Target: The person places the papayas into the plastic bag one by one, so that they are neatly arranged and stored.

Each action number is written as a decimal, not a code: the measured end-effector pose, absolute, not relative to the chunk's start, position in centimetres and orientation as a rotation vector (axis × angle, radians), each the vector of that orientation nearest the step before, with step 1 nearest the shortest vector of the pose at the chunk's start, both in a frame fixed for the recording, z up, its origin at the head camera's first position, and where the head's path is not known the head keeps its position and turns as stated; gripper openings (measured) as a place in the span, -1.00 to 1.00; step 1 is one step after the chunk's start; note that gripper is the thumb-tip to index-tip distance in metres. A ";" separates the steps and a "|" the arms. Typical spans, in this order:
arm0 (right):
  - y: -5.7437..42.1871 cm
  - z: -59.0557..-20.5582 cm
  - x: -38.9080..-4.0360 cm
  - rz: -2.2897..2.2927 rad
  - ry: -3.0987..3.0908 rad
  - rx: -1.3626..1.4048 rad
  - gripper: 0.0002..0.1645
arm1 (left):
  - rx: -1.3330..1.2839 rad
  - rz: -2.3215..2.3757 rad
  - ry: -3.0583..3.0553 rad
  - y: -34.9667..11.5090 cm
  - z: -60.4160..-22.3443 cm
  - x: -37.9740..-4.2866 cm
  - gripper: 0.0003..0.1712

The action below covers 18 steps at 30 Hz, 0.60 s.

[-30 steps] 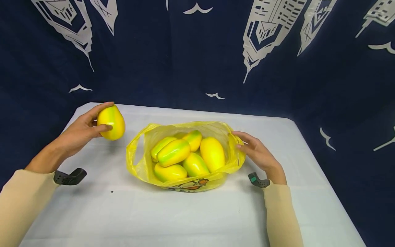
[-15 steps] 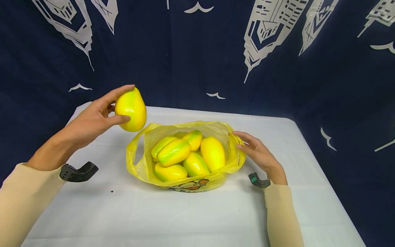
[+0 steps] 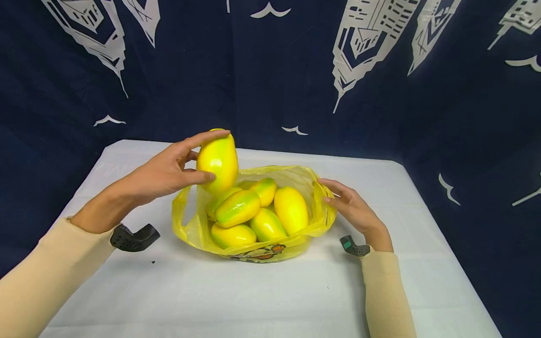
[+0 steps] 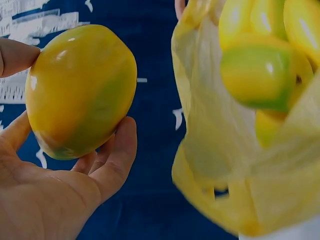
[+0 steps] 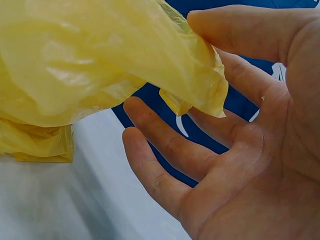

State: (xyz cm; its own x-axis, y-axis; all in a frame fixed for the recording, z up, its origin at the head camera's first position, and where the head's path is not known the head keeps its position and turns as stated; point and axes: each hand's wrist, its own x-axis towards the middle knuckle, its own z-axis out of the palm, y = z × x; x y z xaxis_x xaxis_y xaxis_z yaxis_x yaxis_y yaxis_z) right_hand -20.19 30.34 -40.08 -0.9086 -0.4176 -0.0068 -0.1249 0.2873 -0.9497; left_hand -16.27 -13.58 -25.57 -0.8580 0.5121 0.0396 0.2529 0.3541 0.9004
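Note:
My left hand point(image 3: 166, 171) grips a glossy yellow-green mango point(image 3: 220, 164) between thumb and fingers. The fruit is raised over the left side of a yellow plastic bag point(image 3: 302, 244), overlapping its far rim in the head view. Inside the bag lie several similar mangoes point(image 3: 290, 211). On the bag's right side, my right hand point(image 3: 355, 209) pinches the rim between thumb and fingers, and the mouth stands wide. The right wrist view shows the bag's edge point(image 5: 212, 85) at the thumb, with the lower fingers spread loosely beneath.
A white cloth covers the table point(image 3: 262, 300). Behind it hangs a dark blue curtain point(image 3: 270, 84) with white building prints. The bag's left handle loop point(image 3: 179, 211) stands up beneath my left forearm's side. A small dark speck point(image 3: 153, 262) lies front left.
My left hand has carried the mango rightward, first rising, then dipping over the bag's left side. The right hand and the bag have stayed put.

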 end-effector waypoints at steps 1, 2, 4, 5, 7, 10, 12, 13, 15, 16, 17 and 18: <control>30.3 -40.1 -20.2 -1.660 2.309 -0.497 -0.36 | 0.703 1.505 2.348 -13.3 -25.7 -16.3 -0.11; 30.3 -40.1 -20.2 -1.658 2.311 -0.497 -0.36 | 0.717 1.499 2.331 -13.0 -25.8 -16.3 -0.11; 30.3 -40.1 -20.3 -1.653 2.316 -0.499 -0.36 | 0.729 1.479 2.302 -12.3 -26.0 -16.3 -0.12; 30.3 -40.0 -20.3 -1.652 2.317 -0.501 -0.36 | 0.732 1.471 2.288 -11.9 -26.1 -16.3 -0.13; 30.3 -40.0 -20.3 -1.651 2.316 -0.506 -0.36 | 0.734 1.453 2.263 -11.2 -26.4 -16.3 -0.14; 30.2 -40.0 -20.4 -1.654 2.314 -0.509 -0.37 | 0.743 1.416 2.248 -10.1 -27.1 -16.3 -0.16; 30.3 -40.0 -20.3 -1.655 2.316 -0.508 -0.37 | 0.752 1.378 2.253 -9.4 -27.5 -16.3 -0.15; 30.3 -40.0 -20.3 -1.656 2.317 -0.509 -0.37 | 0.755 1.355 2.254 -9.0 -27.7 -16.3 -0.15; 30.3 -40.0 -20.2 -1.655 2.319 -0.508 -0.37 | 0.747 1.297 2.271 -8.5 -28.2 -16.3 -0.15; 30.3 -40.0 -20.2 -1.654 2.319 -0.508 -0.37 | 0.745 1.269 2.279 -8.2 -28.3 -16.3 -0.16; 30.4 -40.0 -20.1 -1.652 2.321 -0.511 -0.37 | 0.736 1.240 2.290 -7.9 -28.4 -16.2 -0.16; 30.4 -40.0 -20.1 -1.649 2.323 -0.514 -0.37 | 0.730 1.219 2.295 -7.6 -28.6 -16.3 -0.16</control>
